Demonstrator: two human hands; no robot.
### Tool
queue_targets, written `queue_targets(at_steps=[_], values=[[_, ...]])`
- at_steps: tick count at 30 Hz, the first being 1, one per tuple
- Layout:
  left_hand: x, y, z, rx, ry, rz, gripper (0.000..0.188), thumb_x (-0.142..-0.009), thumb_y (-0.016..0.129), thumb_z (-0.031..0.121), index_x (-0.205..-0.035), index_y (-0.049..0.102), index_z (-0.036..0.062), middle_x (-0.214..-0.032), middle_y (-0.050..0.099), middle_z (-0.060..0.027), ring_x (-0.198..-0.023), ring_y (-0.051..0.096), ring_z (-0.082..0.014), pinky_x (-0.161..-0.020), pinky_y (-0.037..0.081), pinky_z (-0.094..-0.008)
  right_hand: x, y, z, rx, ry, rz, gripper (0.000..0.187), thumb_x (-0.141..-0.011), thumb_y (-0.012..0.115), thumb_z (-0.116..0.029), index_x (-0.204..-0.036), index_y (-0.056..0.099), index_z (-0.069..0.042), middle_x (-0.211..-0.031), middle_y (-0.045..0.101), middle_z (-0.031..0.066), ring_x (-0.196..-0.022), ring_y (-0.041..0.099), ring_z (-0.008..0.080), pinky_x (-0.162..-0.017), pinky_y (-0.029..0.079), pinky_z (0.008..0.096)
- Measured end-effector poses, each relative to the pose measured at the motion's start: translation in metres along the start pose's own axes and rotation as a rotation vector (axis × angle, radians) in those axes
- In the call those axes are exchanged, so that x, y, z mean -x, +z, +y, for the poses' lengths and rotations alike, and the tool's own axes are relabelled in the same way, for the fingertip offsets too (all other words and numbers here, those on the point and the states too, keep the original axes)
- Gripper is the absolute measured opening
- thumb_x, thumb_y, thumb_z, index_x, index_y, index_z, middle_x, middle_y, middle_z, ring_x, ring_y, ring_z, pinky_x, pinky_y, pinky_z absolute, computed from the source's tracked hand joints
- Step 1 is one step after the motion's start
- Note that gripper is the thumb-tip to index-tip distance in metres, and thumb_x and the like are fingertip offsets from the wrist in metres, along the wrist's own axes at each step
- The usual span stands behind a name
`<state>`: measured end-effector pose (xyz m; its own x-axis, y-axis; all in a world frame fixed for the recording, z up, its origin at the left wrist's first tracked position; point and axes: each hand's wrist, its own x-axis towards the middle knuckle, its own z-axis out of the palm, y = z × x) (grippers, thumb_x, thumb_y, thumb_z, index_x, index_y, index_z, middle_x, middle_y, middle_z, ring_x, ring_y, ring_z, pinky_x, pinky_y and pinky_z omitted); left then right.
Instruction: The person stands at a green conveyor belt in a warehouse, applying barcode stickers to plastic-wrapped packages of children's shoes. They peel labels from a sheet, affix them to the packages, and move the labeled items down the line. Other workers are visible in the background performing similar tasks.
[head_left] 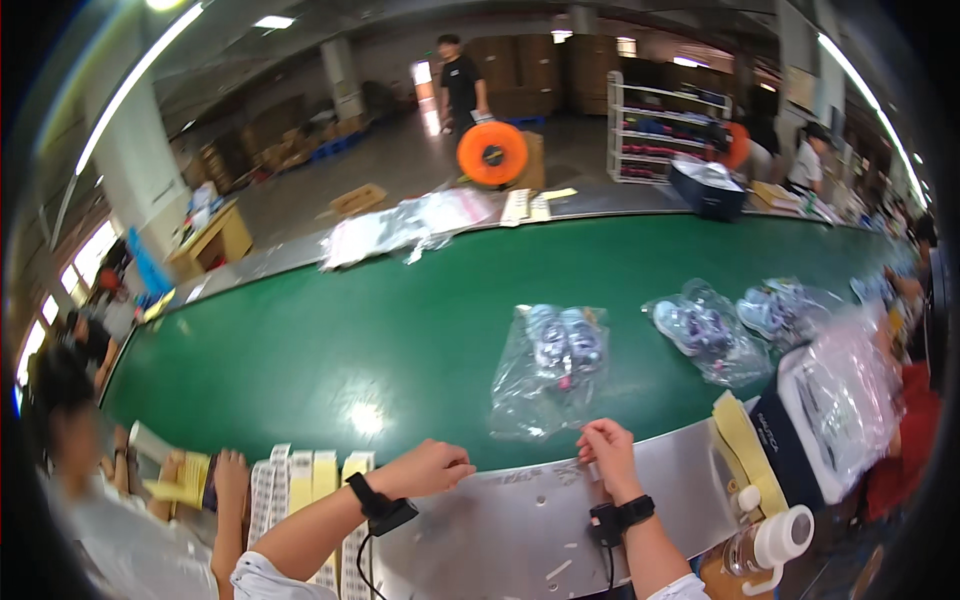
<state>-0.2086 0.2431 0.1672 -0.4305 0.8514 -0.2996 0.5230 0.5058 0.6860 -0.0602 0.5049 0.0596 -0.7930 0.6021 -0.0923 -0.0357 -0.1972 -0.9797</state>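
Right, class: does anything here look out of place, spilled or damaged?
Slightly: a few pale scraps lie loose on the metal worktop between the person's forearms, like litter, while the label strips lie side by side. The nearest bagged shoes, on the green surface, show no obvious spill or damage.

Beyond the hands [608, 455], a dark grey floor [390, 168] runs back to tall brown stacks [590, 75]. A white rack [613, 120] stands ahead to their right, a pale pillar [130, 150] and bright windows [92, 252] far left, under tube lights [135, 88].
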Motion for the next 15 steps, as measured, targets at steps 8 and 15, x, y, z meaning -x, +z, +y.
queue_targets(at_steps=[8, 15], values=[[0.205, 0.045, -0.036, 0.052, -0.293, 0.787, 0.014, -0.084, 0.062, 0.010, -0.087, 0.061, -0.0036, -0.073, 0.064, -0.0150, -0.066, 0.063, -0.0245, -0.058, 0.050, -0.0306, 0.001, 0.003, 0.016, 0.099, -0.076, 0.000, 0.011, -0.091, 0.056, -0.012, -0.089, 0.060, -0.003, -0.073, 0.060, 0.0029, -0.058, 0.054, 0.0063, -0.052, 0.045, 0.0199], [0.251, 0.128, -0.064, -0.081, -0.468, 1.049, 0.017, -0.079, 0.068, 0.009, -0.088, 0.059, -0.0025, -0.079, 0.060, -0.0132, -0.070, 0.061, -0.0287, -0.061, 0.049, -0.0339, 0.003, 0.005, 0.018, 0.194, -0.144, -0.034, 0.011, -0.093, 0.055, -0.014, -0.091, 0.059, -0.004, -0.074, 0.059, 0.0019, -0.060, 0.053, 0.0059, -0.053, 0.044, 0.0188]])
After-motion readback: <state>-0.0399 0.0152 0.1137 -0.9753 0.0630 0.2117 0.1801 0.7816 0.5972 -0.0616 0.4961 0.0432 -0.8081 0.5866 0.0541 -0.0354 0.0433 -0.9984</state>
